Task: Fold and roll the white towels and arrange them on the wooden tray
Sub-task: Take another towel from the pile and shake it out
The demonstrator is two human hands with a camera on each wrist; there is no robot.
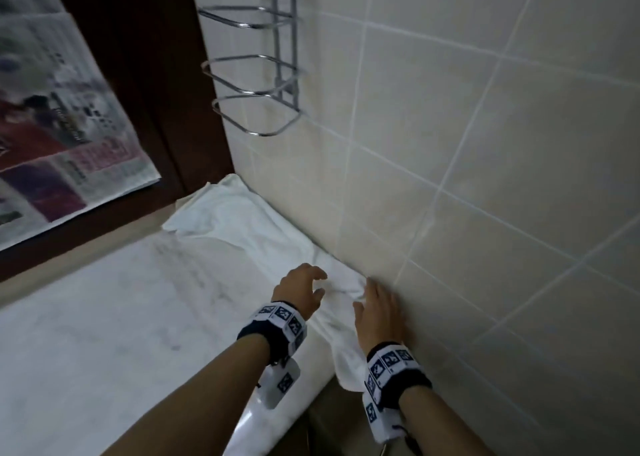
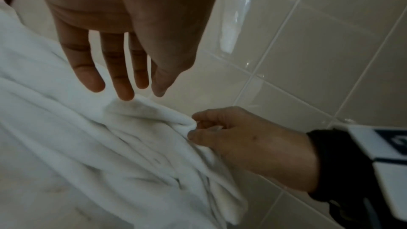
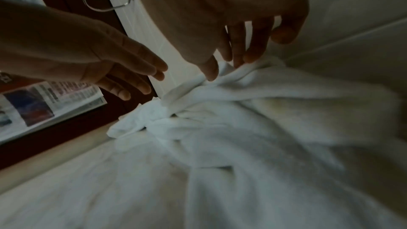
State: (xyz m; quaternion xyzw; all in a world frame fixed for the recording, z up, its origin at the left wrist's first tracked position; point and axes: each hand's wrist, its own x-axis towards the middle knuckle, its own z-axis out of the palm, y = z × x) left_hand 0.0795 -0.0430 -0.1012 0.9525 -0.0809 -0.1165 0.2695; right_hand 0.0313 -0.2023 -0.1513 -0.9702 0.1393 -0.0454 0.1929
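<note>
Towel: the white towel point(image 1: 242, 220) lay crumpled along the tiled wall point(image 1: 485, 144) on the white surface point(image 1: 104, 317).
Right hand: the right hand point(image 1: 379, 312) pinched a raised fold of the towel.
Left hand: the left hand point(image 1: 299, 291) hovered just above the towel, fingers relaxed, holding nothing.
Background: a chrome rack point(image 1: 256, 74) was mounted on the wall.

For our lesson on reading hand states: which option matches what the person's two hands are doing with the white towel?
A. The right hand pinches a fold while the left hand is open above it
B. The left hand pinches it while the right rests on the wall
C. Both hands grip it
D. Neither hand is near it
A: the right hand pinches a fold of the white towel, while the left hand hangs above it with fingers straight.
</note>
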